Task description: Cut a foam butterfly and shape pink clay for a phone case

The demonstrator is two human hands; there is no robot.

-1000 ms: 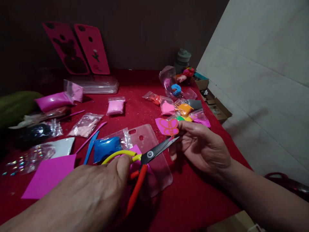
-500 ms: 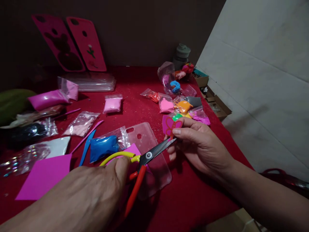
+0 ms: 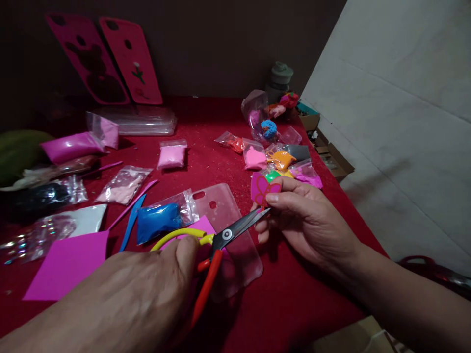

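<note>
Two hands meet over the red table (image 3: 294,314).
Left hand (image 3: 121,299) grips scissors (image 3: 221,245), blades pointing up-right at the pink cutout (image 3: 262,189) pinched by right hand (image 3: 312,225) fingers.

No legible text, labels, brands or numbers anywhere: nothing readable on the clear plastic clay bags (image 3: 172,155), the two pink phone cases leaning on the back wall (image 3: 130,61), the black-bladed scissors with yellow and orange handles (image 3: 217,245) or the brown cardboard box (image 3: 333,162).
</note>
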